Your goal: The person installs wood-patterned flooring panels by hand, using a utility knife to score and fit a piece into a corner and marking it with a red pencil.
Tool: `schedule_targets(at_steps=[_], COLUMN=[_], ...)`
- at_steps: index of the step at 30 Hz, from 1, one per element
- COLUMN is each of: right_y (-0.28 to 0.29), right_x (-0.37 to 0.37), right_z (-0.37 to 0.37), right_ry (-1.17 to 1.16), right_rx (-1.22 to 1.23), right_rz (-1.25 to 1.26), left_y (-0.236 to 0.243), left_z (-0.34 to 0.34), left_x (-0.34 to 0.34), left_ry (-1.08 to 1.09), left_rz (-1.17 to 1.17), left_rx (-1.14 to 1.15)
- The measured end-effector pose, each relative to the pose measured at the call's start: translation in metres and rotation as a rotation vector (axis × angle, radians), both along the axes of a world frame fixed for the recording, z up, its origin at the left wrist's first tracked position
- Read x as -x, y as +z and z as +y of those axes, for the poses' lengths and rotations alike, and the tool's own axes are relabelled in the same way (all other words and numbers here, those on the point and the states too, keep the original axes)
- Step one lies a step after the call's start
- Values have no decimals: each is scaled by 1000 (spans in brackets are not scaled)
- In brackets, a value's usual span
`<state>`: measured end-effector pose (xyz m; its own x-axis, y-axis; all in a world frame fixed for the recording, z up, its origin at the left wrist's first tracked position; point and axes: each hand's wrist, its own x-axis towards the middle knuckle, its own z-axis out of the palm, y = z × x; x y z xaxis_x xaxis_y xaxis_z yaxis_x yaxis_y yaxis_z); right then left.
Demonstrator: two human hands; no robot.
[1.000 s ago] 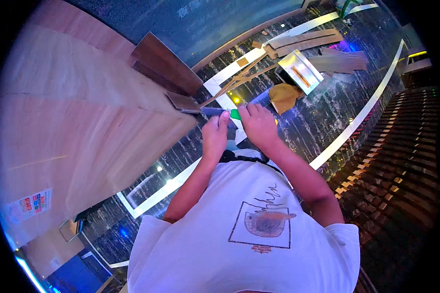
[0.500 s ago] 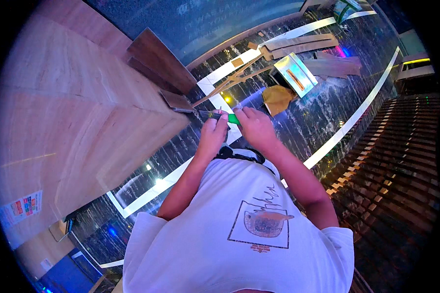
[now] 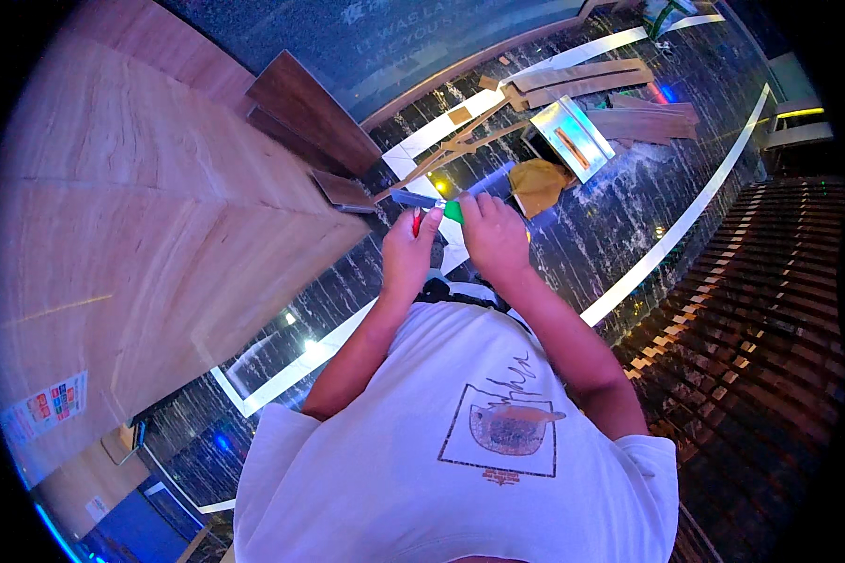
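Note:
My right hand point(image 3: 495, 239) is closed round the green handle of a chisel point(image 3: 415, 199), whose flat wide blade points left past my other hand. In my left hand point(image 3: 407, 261), a thin red pencil point(image 3: 416, 223) is gripped, with only a short part of it showing between thumb and fingers. The blade lies just beyond the pencil; whether they touch I cannot tell. Both hands are close together in front of my waist, the left thumb near the chisel's handle end.
A shiny metal-topped box point(image 3: 573, 141) stands ahead on the dark marbled floor, beside a brown cloth-like piece point(image 3: 538, 186). Wooden strips point(image 3: 587, 80) and planks point(image 3: 643, 124) lie beyond. Brown boards point(image 3: 314, 113) lean by the wood-panelled wall point(image 3: 178, 216). Dark slats point(image 3: 742, 338) run along the right.
The chisel has moved up and away from me, its blade now showing more plainly. More of the red pencil shows in my left hand.

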<state>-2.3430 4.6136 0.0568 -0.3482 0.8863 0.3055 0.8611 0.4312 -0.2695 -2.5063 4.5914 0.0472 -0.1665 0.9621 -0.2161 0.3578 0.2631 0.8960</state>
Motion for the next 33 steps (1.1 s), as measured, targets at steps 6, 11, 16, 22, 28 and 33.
schedule_targets(at_steps=[6, 11, 16, 22, 28, 33], right_y=[-4, -10, -14, -9, -17, -22], right_x=[-1, -1, 4, 9, -7, -8], right_z=[0, -4, -7, 5, 10, -8], right_ry=[123, 157, 96, -102, -51, 90], right_rx=[110, 136, 61, 57, 89, 141], right_rz=[65, 45, -4, -61, 26, 87], left_y=[-6, -6, -16, -11, -18, -19], left_z=[-3, -7, -9, -4, -12, -22], left_x=[4, 5, 1, 9, 7, 7], left_ry=[6, -34, -19, -35, 31, 3], left_rz=[-384, -503, -86, 70, -588, -712], left_rx=[132, 137, -23, 76, 149, 134])
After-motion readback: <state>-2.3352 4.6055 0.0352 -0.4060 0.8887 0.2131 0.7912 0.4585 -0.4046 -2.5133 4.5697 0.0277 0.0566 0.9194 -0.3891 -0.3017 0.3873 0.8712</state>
